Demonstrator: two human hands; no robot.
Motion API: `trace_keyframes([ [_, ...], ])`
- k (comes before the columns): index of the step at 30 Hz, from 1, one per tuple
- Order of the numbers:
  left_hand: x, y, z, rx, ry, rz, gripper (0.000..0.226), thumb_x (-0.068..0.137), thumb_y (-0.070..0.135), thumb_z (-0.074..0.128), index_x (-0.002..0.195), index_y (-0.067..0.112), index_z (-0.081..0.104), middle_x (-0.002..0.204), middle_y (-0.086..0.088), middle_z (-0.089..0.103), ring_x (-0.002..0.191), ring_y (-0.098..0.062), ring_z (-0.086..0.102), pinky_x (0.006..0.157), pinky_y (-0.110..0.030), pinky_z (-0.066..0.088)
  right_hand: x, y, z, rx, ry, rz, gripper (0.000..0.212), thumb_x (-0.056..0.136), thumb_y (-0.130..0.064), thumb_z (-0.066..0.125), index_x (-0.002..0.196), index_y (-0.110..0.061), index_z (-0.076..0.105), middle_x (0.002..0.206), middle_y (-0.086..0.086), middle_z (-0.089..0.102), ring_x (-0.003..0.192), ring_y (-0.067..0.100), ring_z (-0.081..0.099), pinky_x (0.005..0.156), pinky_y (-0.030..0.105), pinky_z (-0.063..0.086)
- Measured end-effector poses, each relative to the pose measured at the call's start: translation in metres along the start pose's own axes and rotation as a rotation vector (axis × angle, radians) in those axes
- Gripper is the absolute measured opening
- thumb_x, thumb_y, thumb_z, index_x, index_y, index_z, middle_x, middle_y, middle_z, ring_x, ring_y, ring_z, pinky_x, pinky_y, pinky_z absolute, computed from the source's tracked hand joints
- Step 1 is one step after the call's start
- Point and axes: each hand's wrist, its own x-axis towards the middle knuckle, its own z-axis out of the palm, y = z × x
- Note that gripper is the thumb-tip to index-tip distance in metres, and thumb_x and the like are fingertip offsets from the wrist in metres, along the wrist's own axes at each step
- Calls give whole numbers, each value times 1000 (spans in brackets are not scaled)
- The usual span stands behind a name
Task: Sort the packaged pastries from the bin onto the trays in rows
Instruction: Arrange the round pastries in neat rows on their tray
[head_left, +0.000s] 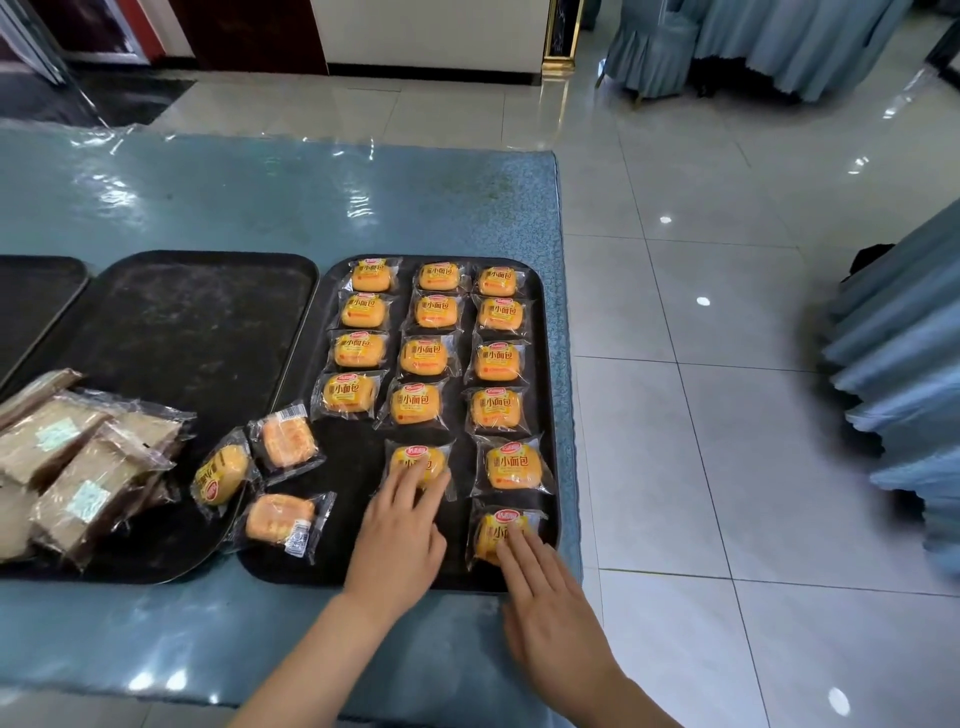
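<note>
Pastries (436, 310) rowed on right tray (363, 452); flat-fingered left hand (400, 535) and right hand (545, 608) pressing two, gripping nothing; blue table (260, 197).

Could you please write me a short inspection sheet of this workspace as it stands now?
Surface: glossy blue-covered table.
Job's things: black plastic tray with yellow wrapped buns in three columns; three loose buns at its left edge.
Clutter: brown wrapped cakes piled on the middle black tray.
Hands: left hand, fingers straight, touches a bun; right hand, fingers straight, touches the nearest right-column bun.
Cables: nothing seen.
Surroundings: tiled floor, blue draped furniture.
</note>
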Motion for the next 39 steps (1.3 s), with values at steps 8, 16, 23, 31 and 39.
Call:
trace_keyframes([
  [8, 14, -43, -3, 183, -130, -17, 76, 86, 23, 60, 153, 27, 25, 159, -4, 24, 145, -32, 26, 110, -43, 35, 3, -2, -3, -74, -133, -1, 65, 88, -57, 47, 139, -19, 52, 149, 1, 44, 138, 19, 38, 119, 34, 21],
  [16, 18, -72, -11, 199, -158, 192, 83, 80, 39, 64, 151, 21, 27, 155, -7, 34, 138, -29, 39, 109, -46, 37, 73, -26, -26, 111, 22, 321, 64, 96, -49, 21, 153, -20, 26, 159, 1, 24, 147, 24, 22, 116, 32, 11],
  [23, 22, -118, -53, 142, -117, 323, 68, 97, 34, 44, 155, 23, 10, 163, 1, 5, 150, -20, 5, 117, -36, -1, 107, -48, -10, 82, -88, 432, 66, 98, -49, 32, 155, -18, 15, 163, -1, 7, 150, 20, 2, 118, 32, 5],
  [31, 20, -209, -94, 51, -32, 200, 51, 92, 29, 51, 142, 26, 41, 154, 4, 31, 145, -17, 22, 117, -32, 12, 121, -73, -15, 124, 8, 552, 60, 96, -39, 49, 149, -15, 35, 157, 1, 29, 147, 21, 19, 118, 37, 21],
  [39, 3, -256, -87, -52, -68, 158, 49, 90, 25, 58, 138, 25, 47, 151, 5, 34, 143, -17, 25, 116, -38, 25, 148, -196, 7, 378, 89, 61, 39, 90, -27, 48, 126, -18, 57, 131, -3, 55, 120, 16, 50, 105, 26, 38],
])
